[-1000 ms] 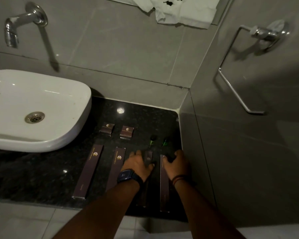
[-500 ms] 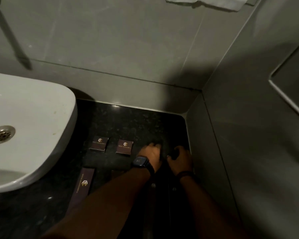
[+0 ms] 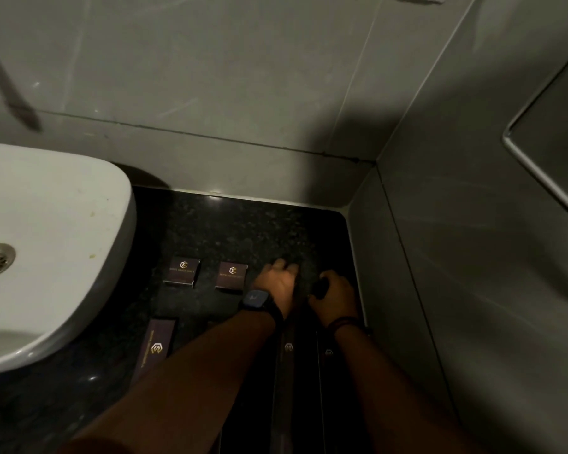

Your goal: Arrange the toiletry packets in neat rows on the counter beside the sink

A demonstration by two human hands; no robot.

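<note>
Two small square brown packets lie side by side on the black granite counter, right of the sink. In front of them lies a long brown packet; two more long packets show between my forearms, and my left arm hides what lies between. My left hand, with a watch on the wrist, rests just right of the square packets, fingers curled down over something hidden. My right hand is next to it, closed around a small dark bottle.
A white basin overhangs the counter on the left. Grey tiled walls close the counter at the back and right, close to my right hand. A metal towel ring hangs on the right wall.
The camera has tilted down and closer. Both hands moved forward from the long packets to the back row, where two small dark bottles stood, and they now cover that spot.
</note>
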